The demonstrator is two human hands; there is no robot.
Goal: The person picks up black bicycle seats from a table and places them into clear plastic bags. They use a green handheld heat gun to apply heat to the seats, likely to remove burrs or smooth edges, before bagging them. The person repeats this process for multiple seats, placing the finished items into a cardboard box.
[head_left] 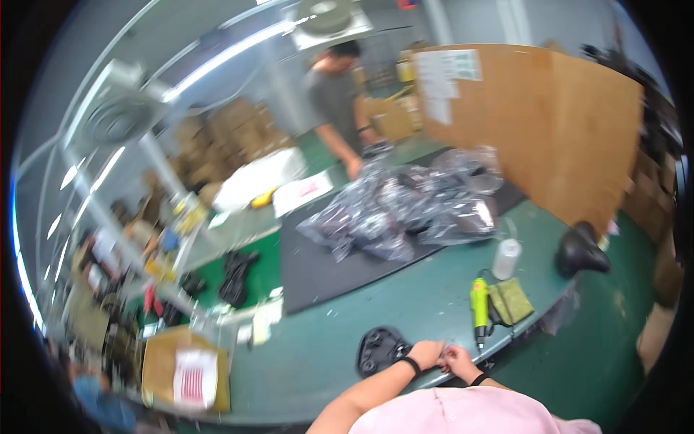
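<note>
At the near edge of the green table, my left hand point(426, 354) and my right hand point(460, 362) meet with fingers pinched together. Whatever they hold is too small and blurred to make out. Just left of my left hand lies a black molded part point(379, 350), its hollow, ribbed side facing up; it looks like the underside of a bicycle saddle. A lime-green electric screwdriver point(479, 307) rests to the right and beyond my hands, its tip pointing toward me. Beside it is an olive-yellow cloth or pad point(512, 300).
Beyond the cloth stands a white bottle point(507, 259); a black saddle point(581, 250) sits near the right edge. Plastic-wrapped items point(405, 206) cover a dark mat point(311, 286). A co-worker point(336, 105) stands across the table. A cardboard box point(160, 369) is at left, a tall cardboard panel point(528, 116) behind.
</note>
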